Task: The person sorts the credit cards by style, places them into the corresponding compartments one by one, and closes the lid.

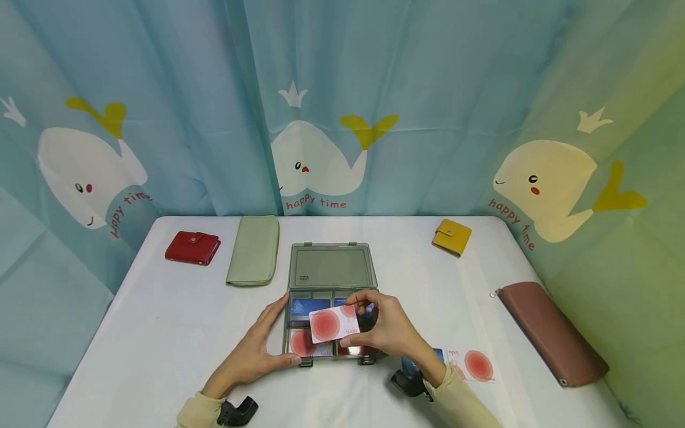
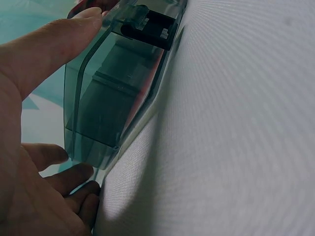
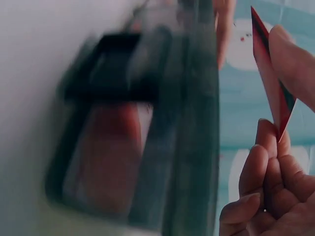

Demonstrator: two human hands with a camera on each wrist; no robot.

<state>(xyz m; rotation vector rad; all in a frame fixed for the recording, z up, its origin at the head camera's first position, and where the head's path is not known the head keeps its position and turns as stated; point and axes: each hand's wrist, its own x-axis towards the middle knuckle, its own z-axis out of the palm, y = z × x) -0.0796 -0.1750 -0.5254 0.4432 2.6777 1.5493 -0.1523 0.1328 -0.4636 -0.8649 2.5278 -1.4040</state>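
**Card held over open organiser box, near edge of table**

White table [image 1: 160,333] w/ whale-print curtain [image 1: 342,107] behind & on both sides. Brown long pouch [image 1: 551,333] lies at the right edge, angled; pale green long wallet [image 1: 254,249] near the far edge, left of centre.

Smoky clear compartment box [image 1: 332,297] sits mid-table toward the near edge, lid swung back flat. Cards lie in its compartments: a blue one at the back, red-dot ones in front; the right-hand compartments are mostly hidden by the right hand.

Left hand [image 1: 257,351] rests against the box's left side, fingers straight along the wall, thumb tip at the front left corner; holds nothing. Left wrist view shows the thumb on the box corner, close up.

Right hand [image 1: 387,327] pinches a white card w/ red dot [image 1: 333,324] by its right end, above the box's front compartments. Right wrist view is blurred; card shows edge-on only.

Red wallet [image 1: 192,248] near the far left corner, yellow wallet [image 1: 452,236] toward the far right. Two loose cards [image 1: 471,364] at the near edge, partly cut off by the right forearm.
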